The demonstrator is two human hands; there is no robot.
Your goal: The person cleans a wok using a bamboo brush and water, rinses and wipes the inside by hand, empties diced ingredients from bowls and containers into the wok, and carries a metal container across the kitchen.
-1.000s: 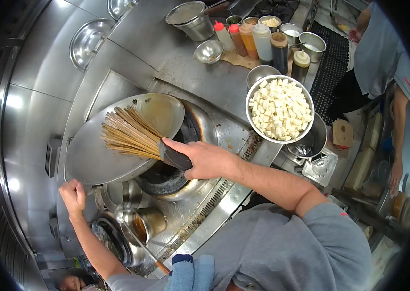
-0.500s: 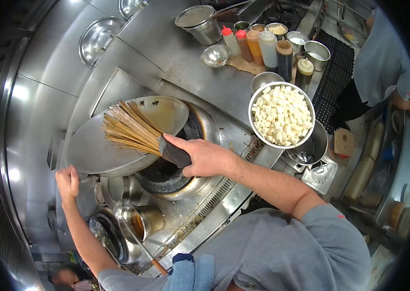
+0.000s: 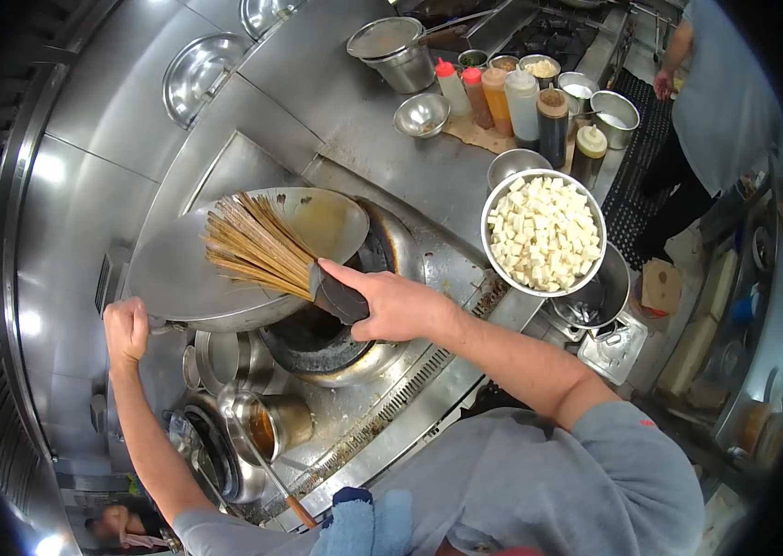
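Note:
My left hand (image 3: 127, 331) is closed around the handle of a large wok (image 3: 183, 269), which is tilted up over the round burner (image 3: 317, 357). Some yellowish liquid lies in the far end of the wok. With my right hand (image 3: 396, 304) I grip the dark wrapped end of a bamboo wok brush (image 3: 257, 246). The brush's splayed bristles are over the wok's inside; whether they touch the metal I cannot tell.
A bowl of white cubes (image 3: 544, 233) stands to the right. Squeeze bottles (image 3: 521, 107) and small metal bowls are behind it. A ladle (image 3: 271, 468) rests by a metal pot (image 3: 288, 424) at lower left. Another person (image 3: 725, 111) stands at the upper right.
The view has shifted slightly. My left hand still holds the wok and my right hand the brush, both nearly in place. At the upper right, the other person's hand now shows.

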